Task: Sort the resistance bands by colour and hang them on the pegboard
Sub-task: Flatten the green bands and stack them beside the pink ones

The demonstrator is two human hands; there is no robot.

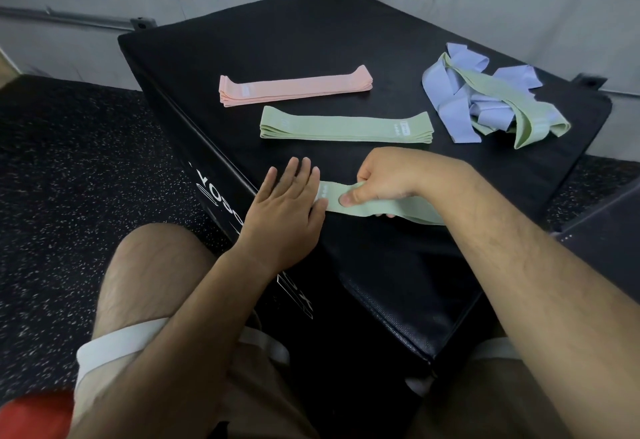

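Because the loose green band (412,214) lies close to the near edge of the counter (242,57), on the person's side of the green stack (346,125), a careless pull could slide it off. It could also end up twisted and sit crooked on that stack. Another green band (509,97) is tangled in the lilac pile (446,106) to the right of the green stack, and tugging it free may drag lilac bands along and mix the colours. The pink stack (294,87) lies just beyond the green stack. The left hand (287,196) is flat, fingers straight, resting on the loose band's left end. The right hand (381,179) is curled round the band, thumb on top, pinching it. No pegboard is in view.
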